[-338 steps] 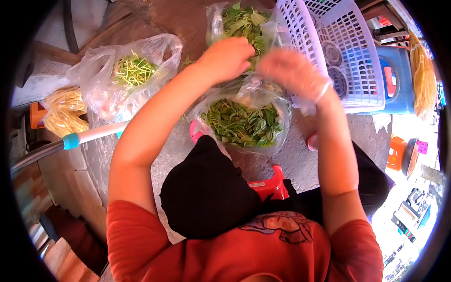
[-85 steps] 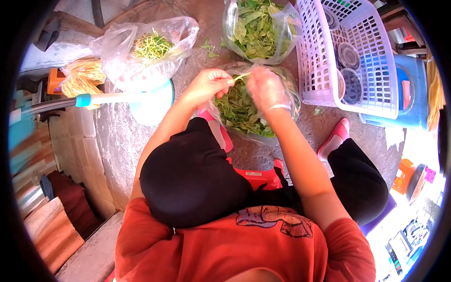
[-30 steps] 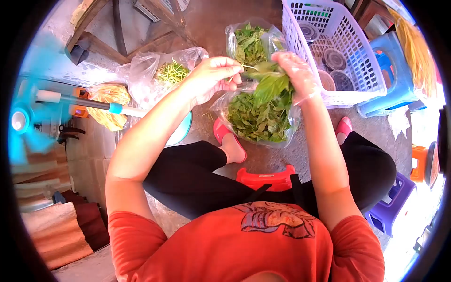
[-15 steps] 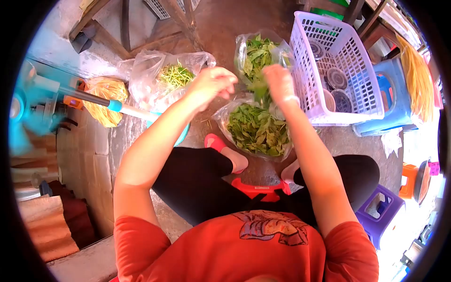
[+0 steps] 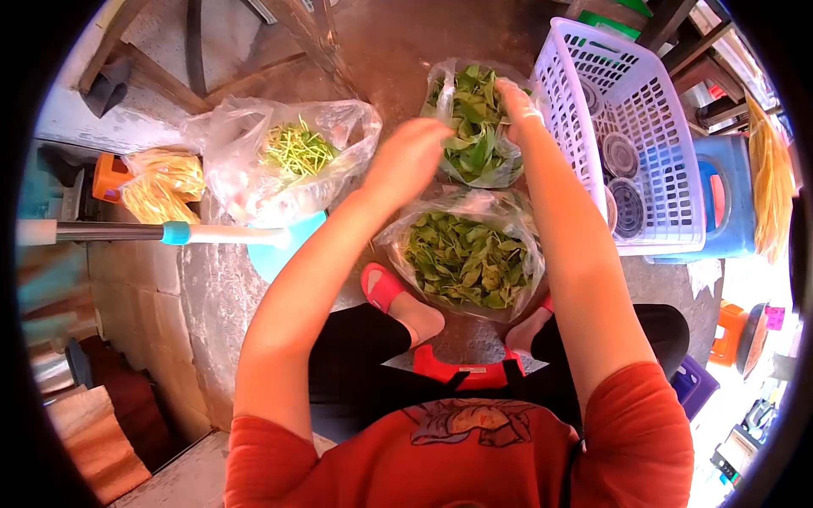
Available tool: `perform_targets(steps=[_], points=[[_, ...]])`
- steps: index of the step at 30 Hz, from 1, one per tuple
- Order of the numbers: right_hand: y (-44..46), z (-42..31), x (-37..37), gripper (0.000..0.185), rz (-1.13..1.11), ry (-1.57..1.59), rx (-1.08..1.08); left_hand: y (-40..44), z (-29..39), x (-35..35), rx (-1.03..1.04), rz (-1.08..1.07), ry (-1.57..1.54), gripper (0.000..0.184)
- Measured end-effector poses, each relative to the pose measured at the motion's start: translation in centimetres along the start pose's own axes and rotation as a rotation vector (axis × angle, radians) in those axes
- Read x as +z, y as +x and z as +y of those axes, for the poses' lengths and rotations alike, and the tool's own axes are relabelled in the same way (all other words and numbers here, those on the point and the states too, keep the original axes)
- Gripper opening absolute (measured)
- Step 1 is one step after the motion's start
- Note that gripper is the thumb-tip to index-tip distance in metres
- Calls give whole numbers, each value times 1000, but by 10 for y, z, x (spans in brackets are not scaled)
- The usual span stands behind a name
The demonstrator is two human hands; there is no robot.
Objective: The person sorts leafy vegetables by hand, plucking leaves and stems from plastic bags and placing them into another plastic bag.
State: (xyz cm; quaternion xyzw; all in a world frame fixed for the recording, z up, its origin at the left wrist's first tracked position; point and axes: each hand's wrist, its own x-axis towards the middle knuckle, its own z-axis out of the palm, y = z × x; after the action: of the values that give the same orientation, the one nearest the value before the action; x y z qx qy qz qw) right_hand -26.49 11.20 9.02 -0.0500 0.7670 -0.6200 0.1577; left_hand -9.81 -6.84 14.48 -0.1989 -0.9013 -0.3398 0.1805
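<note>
Leafy greens (image 5: 478,118) lie in a clear plastic bag (image 5: 495,177) on the floor (image 5: 398,72), between the two hands. The right hand (image 5: 517,103), in a clear glove, is at the bag's right side, its fingers bent down over the leaves; how tightly they are curled, and whether they have hold of any, I cannot make out. The left hand (image 5: 412,161) is just left of the bag, blurred and seemingly bare. How far its fingers are spread, and whether they pinch anything, the blur hides.

Nearer the body than both hands, a second bag (image 5: 389,245) holds more leaves (image 5: 466,261). Left of the left hand, thin stems (image 5: 298,151) sit in another plastic bag (image 5: 233,173). Close on the right of the right hand stands a slatted basket (image 5: 569,110) with round clear items (image 5: 621,154) inside.

Working well at these leaves probably calls for a light touch: soft foliage would bruise if pressed. Low, spread fingers should keep loose pieces within the plastic rim. The left hand might best steady the limp edge on its side, and the right wrist should keep clear of the basket's wall. Stems and leaves are better kept apart.
</note>
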Motion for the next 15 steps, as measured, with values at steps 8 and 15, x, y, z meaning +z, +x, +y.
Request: perform_targets(steps=[8,15], points=[[-34,16,-20,64,-252,-1354,80,59,-46,37,-360,-685,981,35],[-9,-32,-42,57,-485,-1018,198,49,-19,32,-177,-612,1015,30]])
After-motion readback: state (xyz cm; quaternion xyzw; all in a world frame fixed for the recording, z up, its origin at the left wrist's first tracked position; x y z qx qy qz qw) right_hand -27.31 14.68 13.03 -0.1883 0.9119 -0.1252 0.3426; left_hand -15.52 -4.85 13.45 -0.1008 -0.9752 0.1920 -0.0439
